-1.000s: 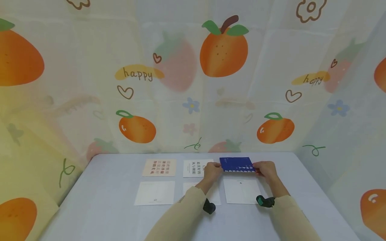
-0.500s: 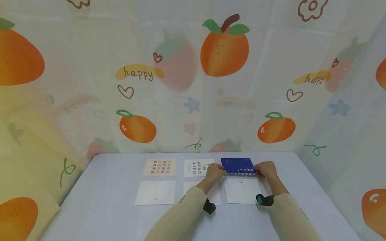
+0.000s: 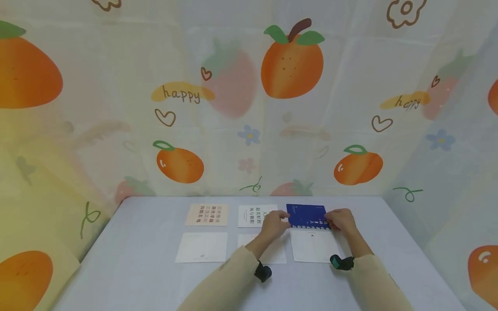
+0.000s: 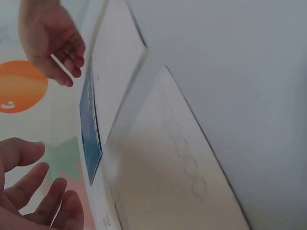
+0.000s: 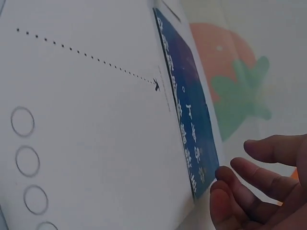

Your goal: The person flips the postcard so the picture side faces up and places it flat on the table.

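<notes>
A dark blue card [image 3: 307, 216] with white characters lies flat at the back right of the table, behind a white card [image 3: 314, 246] marked with a small motif. My left hand [image 3: 273, 225] is at its left edge, fingers loosely bent and nothing between them; in the left wrist view thumb and fingers stand apart from the card. At its right edge is my right hand [image 3: 344, 221]. The right wrist view shows these fingers [image 5: 230, 179] beside the blue card's near corner, with the thumb spread away and nothing pinched.
A beige card [image 3: 207, 214] and a white card with characters [image 3: 249, 216] lie in the back row. In front lie a white card [image 3: 202, 247] and another [image 3: 277, 250], partly behind my left arm. A fruit-print curtain [image 3: 225, 151] hangs behind the table.
The blue card, earlier held by both hands slightly above the table, has come down flat in the back row. Both hands have let go, and the left has drawn slightly leftward.
</notes>
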Demonstrator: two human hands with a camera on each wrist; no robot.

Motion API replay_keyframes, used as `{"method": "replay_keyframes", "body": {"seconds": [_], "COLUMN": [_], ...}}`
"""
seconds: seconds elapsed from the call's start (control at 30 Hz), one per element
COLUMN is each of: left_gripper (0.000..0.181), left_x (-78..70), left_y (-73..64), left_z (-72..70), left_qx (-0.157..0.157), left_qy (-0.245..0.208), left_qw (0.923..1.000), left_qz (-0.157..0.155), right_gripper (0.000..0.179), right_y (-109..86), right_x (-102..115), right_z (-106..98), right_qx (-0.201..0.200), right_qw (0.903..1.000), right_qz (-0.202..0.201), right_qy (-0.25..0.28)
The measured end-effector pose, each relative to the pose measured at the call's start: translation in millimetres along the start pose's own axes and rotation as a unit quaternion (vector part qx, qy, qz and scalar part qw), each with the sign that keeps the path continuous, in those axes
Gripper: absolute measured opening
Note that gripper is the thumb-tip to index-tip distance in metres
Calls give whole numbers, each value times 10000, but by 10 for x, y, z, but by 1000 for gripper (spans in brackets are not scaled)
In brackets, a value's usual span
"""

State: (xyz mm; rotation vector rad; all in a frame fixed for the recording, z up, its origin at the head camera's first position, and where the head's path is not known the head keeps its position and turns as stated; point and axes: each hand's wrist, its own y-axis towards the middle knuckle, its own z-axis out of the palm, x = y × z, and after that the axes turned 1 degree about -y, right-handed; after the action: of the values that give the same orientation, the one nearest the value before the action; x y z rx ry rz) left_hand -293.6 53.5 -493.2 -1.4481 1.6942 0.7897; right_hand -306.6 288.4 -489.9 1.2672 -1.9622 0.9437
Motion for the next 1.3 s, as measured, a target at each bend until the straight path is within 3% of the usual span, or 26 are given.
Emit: {"method": "replay_keyframes", "body": {"seconds": [0.17,0.43,0.73,1.07,1.3], "left_gripper": [25,26,30,34,36], "left_x": [56,205,298,645,846], "left_y": [-116,-292,-431,-703,-879], "left_z": [-163,-501,-879,-1245,-1540], "left_qx": [-378,-733,-890,-1014,-1088], "left_qy": [528,566,725,543,756], "left_qw": [9974,9954,9934,9915,9865], "left_qz": [327,253,-46,-614,-965], "right_gripper": [39,32,28,25,28], "right_y": [-134,-354,-597,-810,-921], "right_x": [67,202,414,567,709], "right_z": [73,320,707,1185,1457], "right_qx": [168,463,661,1293,1988], "right_qw": [9989,9966,9926,9844,9713], "right_qz": [-405,-551,-767,-820,-1031], "right_qy": [187,402,676,871,801]}}
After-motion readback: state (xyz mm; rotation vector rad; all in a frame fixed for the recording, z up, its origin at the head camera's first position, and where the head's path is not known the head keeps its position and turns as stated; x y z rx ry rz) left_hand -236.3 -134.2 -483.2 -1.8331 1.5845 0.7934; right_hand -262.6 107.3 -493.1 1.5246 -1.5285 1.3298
